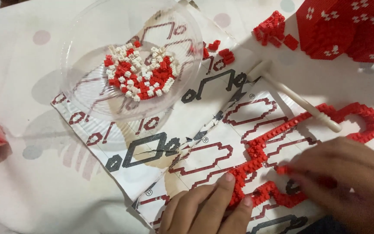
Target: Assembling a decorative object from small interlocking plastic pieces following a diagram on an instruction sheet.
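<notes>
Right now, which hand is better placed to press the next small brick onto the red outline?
Right, probably. The right hand pinches a small red brick right at the red brick outline. The left hand is busy: its fingertips pin the outline's lower-left end against the instruction sheet.

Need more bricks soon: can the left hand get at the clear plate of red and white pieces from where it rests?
Probably yes: left hand rests on the instruction sheet; only flat paper lies before the clear plate.
</notes>
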